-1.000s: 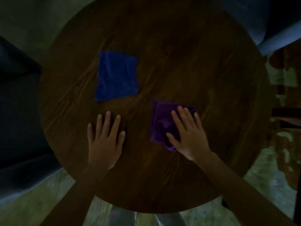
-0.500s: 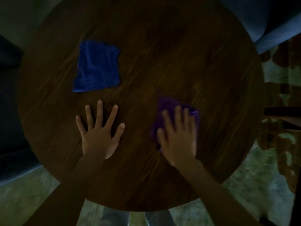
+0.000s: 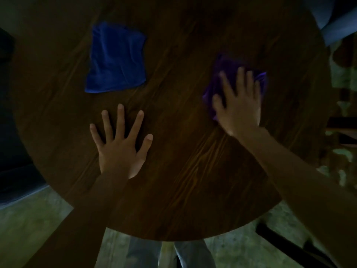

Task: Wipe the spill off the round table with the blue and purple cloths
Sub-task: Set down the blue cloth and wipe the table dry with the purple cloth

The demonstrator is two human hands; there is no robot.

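Dark wood grain is seen across the round table (image 3: 173, 190) in dim light. At three o'clock, a bunched purple cloth (image 3: 222, 74) is pressed under the flattened right hand (image 3: 239, 105). At seven o'clock, the left hand (image 3: 120, 146) is spread flat, empty; at ten o'clock, a blue cloth (image 3: 116, 59) is laid out, untouched.
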